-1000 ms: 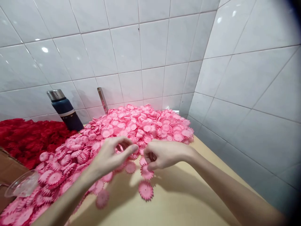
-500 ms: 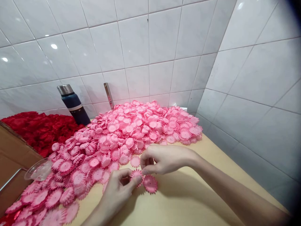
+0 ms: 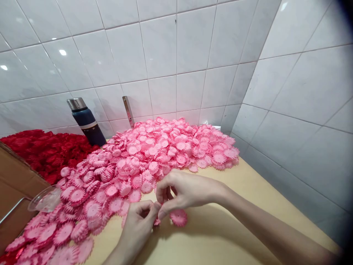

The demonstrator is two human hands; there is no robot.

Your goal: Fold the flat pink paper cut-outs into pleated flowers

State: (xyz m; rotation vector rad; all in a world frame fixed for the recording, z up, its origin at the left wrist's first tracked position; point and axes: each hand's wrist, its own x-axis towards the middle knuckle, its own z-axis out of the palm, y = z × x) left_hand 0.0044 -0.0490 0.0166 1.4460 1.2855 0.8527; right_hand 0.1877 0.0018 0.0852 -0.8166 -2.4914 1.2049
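My left hand (image 3: 140, 221) is closed in a pinch on a pink scalloped petal disc (image 3: 157, 222), of which only a sliver shows below the fingertips. Meeting it from the right, my right hand (image 3: 183, 191) is closed too, thumb and fingers pressed together at the same disc. The fingers cover most of that piece. Just under my right hand, another pink petal disc (image 3: 178, 217) lies flat on the table. Beyond both hands spreads a large heap of pink petal discs (image 3: 154, 151).
A pile of red petal pieces (image 3: 49, 151) lies at the back left, beside a dark blue bottle (image 3: 88, 121). A metal strip (image 3: 128, 111) leans on the tiled wall (image 3: 162, 40). At left are a cardboard box (image 3: 16, 184) and a clear plastic dish (image 3: 45, 198).
My right hand has moved left and its fingers now meet those of my left hand. The held disc, face-up and visible before, is now mostly hidden between them.
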